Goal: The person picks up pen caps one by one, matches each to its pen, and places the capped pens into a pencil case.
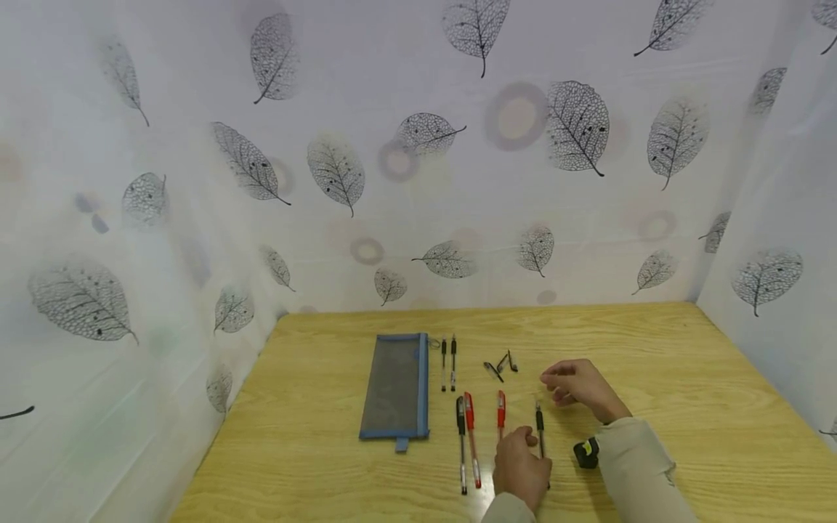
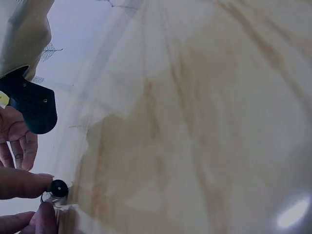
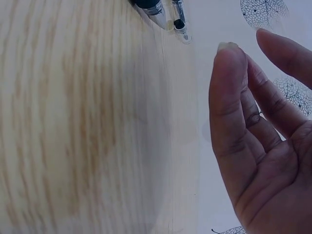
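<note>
My left hand point(image 1: 523, 468) pinches a black pen point(image 1: 540, 421) between thumb and finger, low on its barrel. In the left wrist view, the pen's round dark end point(image 2: 59, 188) shows between the fingertips. My right hand point(image 1: 582, 385) is raised just beyond the pen's upper end, fingers loosely bent, holding nothing. Several small black pen caps point(image 1: 494, 372) lie to the left of it. A red pen point(image 1: 501, 410) lies beside the left hand, its lower part hidden. Further left, a black pen point(image 1: 461, 443) and another red pen point(image 1: 472, 439) lie side by side.
A grey mesh zip pouch point(image 1: 395, 388) with blue edging lies on the wooden table point(image 1: 314, 407). Two thin black pens point(image 1: 444, 363) lie beside its right edge. A black camera point(image 1: 586, 452) is on the right wrist. Leaf-patterned sheeting point(image 1: 418, 203) encloses the back and sides.
</note>
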The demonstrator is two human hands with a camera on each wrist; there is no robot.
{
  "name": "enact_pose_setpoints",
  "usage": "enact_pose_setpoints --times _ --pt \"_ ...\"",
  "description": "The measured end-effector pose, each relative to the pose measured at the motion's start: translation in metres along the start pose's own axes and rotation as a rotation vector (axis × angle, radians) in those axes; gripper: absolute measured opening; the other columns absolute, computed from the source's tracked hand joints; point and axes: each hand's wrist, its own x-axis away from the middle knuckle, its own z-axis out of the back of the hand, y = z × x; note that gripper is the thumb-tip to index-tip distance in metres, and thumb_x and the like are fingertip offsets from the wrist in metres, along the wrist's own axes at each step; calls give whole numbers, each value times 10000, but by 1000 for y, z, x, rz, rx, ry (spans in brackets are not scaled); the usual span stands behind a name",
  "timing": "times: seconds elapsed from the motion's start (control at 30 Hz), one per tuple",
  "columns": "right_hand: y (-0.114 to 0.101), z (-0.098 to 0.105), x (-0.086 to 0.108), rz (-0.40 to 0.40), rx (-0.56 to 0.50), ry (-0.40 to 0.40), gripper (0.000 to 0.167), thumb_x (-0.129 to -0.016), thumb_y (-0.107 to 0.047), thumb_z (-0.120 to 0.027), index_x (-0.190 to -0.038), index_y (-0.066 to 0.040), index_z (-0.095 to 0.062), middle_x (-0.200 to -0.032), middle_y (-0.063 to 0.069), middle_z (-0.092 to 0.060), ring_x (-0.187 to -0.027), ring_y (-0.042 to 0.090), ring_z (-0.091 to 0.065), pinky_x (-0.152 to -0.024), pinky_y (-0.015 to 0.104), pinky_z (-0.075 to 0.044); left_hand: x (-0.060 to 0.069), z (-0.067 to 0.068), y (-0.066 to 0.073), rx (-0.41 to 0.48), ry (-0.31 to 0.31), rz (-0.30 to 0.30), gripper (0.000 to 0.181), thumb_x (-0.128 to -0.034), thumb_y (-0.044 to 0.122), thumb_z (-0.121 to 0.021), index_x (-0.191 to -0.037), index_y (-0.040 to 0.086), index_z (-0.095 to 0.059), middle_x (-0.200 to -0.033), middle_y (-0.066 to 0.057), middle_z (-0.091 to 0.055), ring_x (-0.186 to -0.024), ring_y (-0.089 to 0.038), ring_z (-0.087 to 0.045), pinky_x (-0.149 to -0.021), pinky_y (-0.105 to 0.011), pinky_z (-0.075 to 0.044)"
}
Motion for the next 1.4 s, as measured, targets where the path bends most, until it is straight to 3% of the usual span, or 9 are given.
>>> enact_pose_setpoints --times 0.33,0.87,1.4 --pt "0 0 1 -11 4 10 333 -945 -168 -621 -1112 120 -610 -916 165 -637 -744 238 -641 -685 386 -584 1 2 6 -37 -7 29 427 -704 82 -815 -1107 64 -675 -775 109 -617 -715 -143 -613 -617 -426 -544" --pt "1 3 3 -12 -7 2 330 -948 -172 -615 -1112 115 -614 -928 173 -637 -737 219 -638 -686 378 -584 0 3 6 -116 -22 -31 377 -666 115 -821 -1014 71 -681 -729 82 -614 -706 -139 -609 -615 -391 -542" --pt "3 5 4 -6 -20 5 368 -950 -180 -617 -1140 135 -595 -940 181 -636 -760 257 -647 -689 388 -584 1 5 7 -86 -51 -28 376 -699 118 -812 -1049 56 -690 -712 60 -595 -672 -148 -603 -561 -390 -533"
